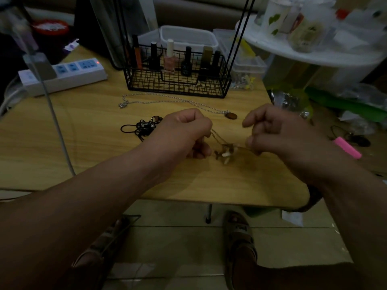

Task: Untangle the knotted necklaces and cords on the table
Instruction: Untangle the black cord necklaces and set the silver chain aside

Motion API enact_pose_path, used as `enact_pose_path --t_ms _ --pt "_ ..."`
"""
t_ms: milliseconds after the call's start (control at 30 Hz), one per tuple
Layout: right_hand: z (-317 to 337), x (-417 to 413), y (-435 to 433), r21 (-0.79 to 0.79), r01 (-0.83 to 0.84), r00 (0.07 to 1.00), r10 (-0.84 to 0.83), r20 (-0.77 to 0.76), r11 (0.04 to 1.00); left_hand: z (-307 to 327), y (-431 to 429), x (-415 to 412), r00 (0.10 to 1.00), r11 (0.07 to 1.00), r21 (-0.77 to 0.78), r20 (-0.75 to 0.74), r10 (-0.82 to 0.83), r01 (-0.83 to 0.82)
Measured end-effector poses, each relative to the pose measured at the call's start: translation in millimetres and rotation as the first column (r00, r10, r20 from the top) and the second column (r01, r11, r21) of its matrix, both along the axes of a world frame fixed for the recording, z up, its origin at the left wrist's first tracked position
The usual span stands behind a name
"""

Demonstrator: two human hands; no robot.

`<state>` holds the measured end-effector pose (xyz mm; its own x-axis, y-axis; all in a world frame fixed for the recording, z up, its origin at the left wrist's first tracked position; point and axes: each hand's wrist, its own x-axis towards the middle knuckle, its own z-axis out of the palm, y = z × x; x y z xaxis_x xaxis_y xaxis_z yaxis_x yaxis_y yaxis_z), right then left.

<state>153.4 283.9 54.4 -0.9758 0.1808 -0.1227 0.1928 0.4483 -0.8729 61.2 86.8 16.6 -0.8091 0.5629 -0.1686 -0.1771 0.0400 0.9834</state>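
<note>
Over the middle of the wooden table (pixel 83 143), my left hand (pixel 186 132) and my right hand (pixel 276 132) each pinch a thin gold chain. Its tangled charm cluster (pixel 225 153) hangs low between them, just above the tabletop. A knotted bundle of black cord with beads (pixel 144 127) lies to the left of my left hand. Behind both hands a silver chain (pixel 167 99) stretches across the table, ending in a brown oval pendant (pixel 230 116) on the right and a small knot on the left.
A black wire basket (pixel 178 84) with nail polish bottles stands at the back of the table. A white power strip (pixel 62 74) sits back left, with a cable running down the left side. A pink object (pixel 347 147) lies beyond the right edge. My sandalled feet are below.
</note>
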Motion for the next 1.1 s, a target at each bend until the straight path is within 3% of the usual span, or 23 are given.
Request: enact_pose_path --t_ms 67,233,333,433,533,633,700,900,1100 --pt "0 1 -3 0.343 -0.054 0.997 0.033 0.068 0.938 -1 1 0 1.000 1.000 0.007 -0.003 0.012 -0.012" --pt "0 -5 -14 0.597 0.076 0.997 -0.055 -0.054 0.799 -1 3 1 1.000 1.000 -0.003 -0.022 0.001 -0.001" --pt "5 -8 -21 0.397 0.220 0.973 -0.169 -0.159 0.891 -1 4 2 0.999 1.000 -0.022 -0.044 -0.009 0.008" --pt "13 -12 -27 -0.037 0.300 0.948 -0.302 -0.098 0.953 -1 4 3 0.996 0.999 -0.042 -0.081 -0.029 0.026" --pt "23 -16 -33 -0.416 0.265 0.948 -0.313 -0.051 0.870 -2 6 2 0.995 0.997 -0.066 -0.096 -0.041 0.035" --pt "38 -19 -36 -0.637 0.175 0.955 -0.288 -0.077 0.751 0 5 1 0.996 0.996 -0.077 -0.072 -0.047 0.041" --pt "49 -17 -35 -0.690 0.140 0.942 -0.310 -0.128 0.710 2 3 0 0.997 0.996 -0.069 -0.046 -0.056 0.052" --pt "82 -10 -30 -0.505 0.102 0.944 -0.244 -0.224 0.857 4 4 -1 0.998 0.996 -0.058 -0.007 -0.062 0.062" --pt "106 -13 -35 -0.478 0.119 0.907 -0.291 -0.305 0.870 4 7 3 0.998 0.998 -0.016 -0.030 -0.056 0.055"
